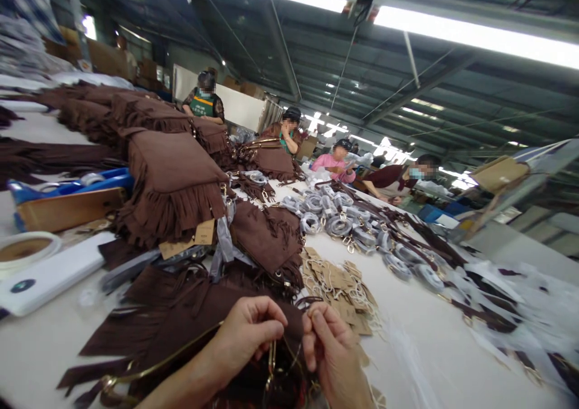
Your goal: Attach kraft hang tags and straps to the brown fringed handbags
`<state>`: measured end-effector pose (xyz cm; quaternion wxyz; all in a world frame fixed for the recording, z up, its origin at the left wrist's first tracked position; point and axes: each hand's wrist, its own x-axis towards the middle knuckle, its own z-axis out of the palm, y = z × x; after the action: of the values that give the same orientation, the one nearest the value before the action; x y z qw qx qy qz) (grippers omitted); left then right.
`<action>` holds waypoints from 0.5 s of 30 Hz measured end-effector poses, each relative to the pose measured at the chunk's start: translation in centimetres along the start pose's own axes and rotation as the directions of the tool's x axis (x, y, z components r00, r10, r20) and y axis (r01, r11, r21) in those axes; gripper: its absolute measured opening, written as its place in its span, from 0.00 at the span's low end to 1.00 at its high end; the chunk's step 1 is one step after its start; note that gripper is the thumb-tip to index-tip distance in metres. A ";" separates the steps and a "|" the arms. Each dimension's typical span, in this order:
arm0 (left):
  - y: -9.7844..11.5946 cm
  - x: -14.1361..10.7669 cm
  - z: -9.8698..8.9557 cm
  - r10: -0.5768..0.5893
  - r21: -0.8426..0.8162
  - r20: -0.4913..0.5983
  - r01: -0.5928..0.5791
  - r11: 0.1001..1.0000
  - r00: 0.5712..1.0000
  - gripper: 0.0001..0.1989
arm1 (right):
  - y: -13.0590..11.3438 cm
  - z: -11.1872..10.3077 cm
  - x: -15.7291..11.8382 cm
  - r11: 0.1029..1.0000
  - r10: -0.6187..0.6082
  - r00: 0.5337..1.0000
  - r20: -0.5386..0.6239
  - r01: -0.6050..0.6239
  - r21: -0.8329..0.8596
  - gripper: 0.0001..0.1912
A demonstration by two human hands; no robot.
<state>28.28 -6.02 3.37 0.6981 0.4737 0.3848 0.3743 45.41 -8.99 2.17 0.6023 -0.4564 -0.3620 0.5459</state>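
A dark brown fringed bag [181, 312] lies in front of me, its gold zip edge running towards me. Over its near right end, my left hand [246, 330] is closed with thumb and forefinger pinched. A gold metal clip [271, 364] hangs just below that thumb; what the fingertips grip is not clear. Close by on the right, my right hand [332, 351] is also pinched shut, on something too small to name. A thin pale string [296, 355] shows in the gap between the hands. Beyond them is a pile of tan paper tags [337, 279] with white strings.
More fringed bags [172, 161] are heaped at left, near a blue tape dispenser [67, 192], a tape roll [29, 249] and a white box-like item [54, 270]. Wrapped strap coils [339, 225] cover the table's far right, with clear plastic [534, 300] nearer. Several co-workers sit beyond.
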 end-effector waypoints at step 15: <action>-0.2 -3.1 -1.7 0.260 0.234 0.253 -0.319 0.918 0.932 0.15 | -2.3 -1.5 -1.4 0.960 0.175 0.924 0.341 -0.083 -0.269 0.17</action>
<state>25.53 -8.18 3.29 0.6010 0.6545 0.2792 0.3639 47.32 -10.56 3.93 0.4258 -0.4431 -0.5011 0.6093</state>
